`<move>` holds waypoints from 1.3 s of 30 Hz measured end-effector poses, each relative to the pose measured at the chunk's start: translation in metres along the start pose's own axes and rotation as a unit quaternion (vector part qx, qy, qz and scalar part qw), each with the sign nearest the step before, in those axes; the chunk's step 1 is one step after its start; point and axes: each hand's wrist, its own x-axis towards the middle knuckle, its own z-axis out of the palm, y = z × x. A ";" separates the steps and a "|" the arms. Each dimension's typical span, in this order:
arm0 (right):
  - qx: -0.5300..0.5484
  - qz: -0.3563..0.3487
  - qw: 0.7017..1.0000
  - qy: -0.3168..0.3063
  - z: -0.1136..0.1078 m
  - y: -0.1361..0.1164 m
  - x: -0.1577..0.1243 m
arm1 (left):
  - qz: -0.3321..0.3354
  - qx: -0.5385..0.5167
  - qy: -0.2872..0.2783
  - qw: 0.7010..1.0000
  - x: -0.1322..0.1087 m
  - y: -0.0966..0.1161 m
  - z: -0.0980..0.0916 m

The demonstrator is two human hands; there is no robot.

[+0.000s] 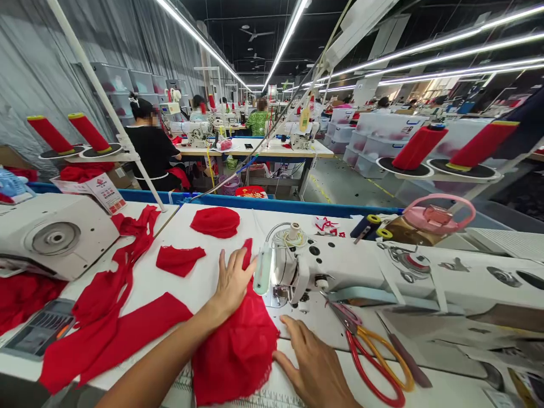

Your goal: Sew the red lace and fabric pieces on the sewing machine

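We're pressing our left hand (233, 281) flat, fingers spread, on the red sheer fabric piece (238, 340) lying on the white worktable (204, 283), just left of the white sewing machine (340, 272) head. Fabric is running from under that palm back toward us, bunching between both hands. Our right hand (317, 368) is resting open, palm down, fingers loosely apart, touching the fabric's right edge. Red-and-yellow-handled scissors (374, 357) are lying just right of the right hand. Small red cut pieces (179, 259) are sitting further left.
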 end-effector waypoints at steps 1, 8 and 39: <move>-0.019 -0.039 0.998 0.041 -0.002 0.003 0.001 | -0.006 0.000 0.000 1.000 -0.002 0.002 -0.001; -0.154 -0.097 0.980 0.085 0.005 0.001 0.052 | 0.084 -0.002 -0.081 0.993 -0.039 0.015 -0.010; -0.106 -0.115 0.987 -0.027 -0.001 0.000 0.036 | 0.082 -0.058 -0.220 0.970 -0.061 -0.001 -0.006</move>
